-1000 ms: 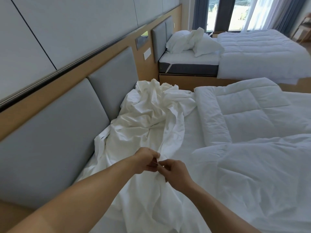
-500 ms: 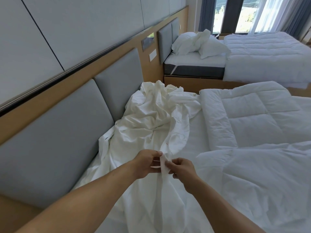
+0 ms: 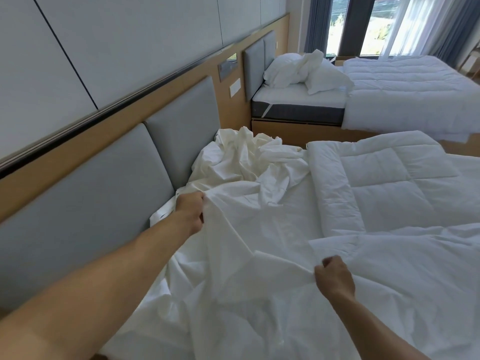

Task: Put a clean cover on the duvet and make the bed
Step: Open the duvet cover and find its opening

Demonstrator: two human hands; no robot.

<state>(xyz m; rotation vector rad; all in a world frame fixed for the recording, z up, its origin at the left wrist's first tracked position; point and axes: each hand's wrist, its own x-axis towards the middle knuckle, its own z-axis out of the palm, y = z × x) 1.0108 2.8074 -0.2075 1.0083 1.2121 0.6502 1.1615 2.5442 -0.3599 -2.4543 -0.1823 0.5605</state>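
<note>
I noted the left hand [image 3: 191, 214] and right hand [image 3: 333, 275] well apart, each with fingers clamped on the white cover [image 3: 259, 216] lying beside the duvet [image 3: 376, 188].

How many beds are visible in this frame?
2. The near white-sheeted bed fills the foreground, against the grey padded headboard; the far bed with a dark mattress stands by the window, white pillows at its head. None looks hidden.

Your duvet cover [image 3: 246, 178] lies at the left against the headboard [image 3: 91, 203], with the duvet [image 3: 376, 190] just right of it. Your left hand [image 3: 189, 214] grips the cover near the headboard, and your right hand [image 3: 333, 276] pinches it nearer and to the right. The far bed [image 3: 298, 113], with pillows [image 3: 293, 71] on it, stands behind.
</note>
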